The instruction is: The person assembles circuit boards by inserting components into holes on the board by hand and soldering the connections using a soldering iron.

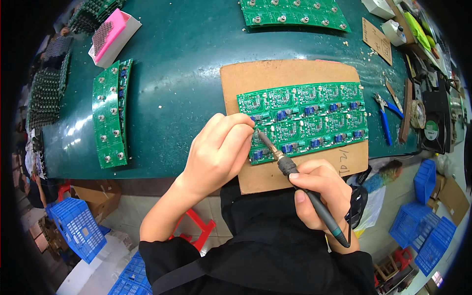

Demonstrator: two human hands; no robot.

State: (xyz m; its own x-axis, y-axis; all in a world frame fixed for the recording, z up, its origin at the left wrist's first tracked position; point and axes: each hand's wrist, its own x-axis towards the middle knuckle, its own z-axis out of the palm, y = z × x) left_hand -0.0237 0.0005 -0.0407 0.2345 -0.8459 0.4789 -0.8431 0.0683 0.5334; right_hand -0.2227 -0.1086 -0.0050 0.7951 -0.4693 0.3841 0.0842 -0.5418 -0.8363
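Note:
A green circuit board panel [314, 120] lies on a brown cardboard sheet [260, 73], its rows carrying dark blue parts. My right hand [322, 194] is wrapped round a soldering iron [314, 201], held slanting so its metal tip comes down near the panel's left end. Close to that tip, the thumb and fingers of my left hand [221, 147] are pinched together at the panel's left edge. Whatever sits between those fingertips is too small and too covered to name.
More green boards [109, 118] stand at the left, with another panel [295, 12] at the far edge. A pink and white box [115, 37] sits far left. Blue-handled cutters [384, 120] and a white bottle [393, 32] lie to the right. Blue crates [78, 228] are below the table.

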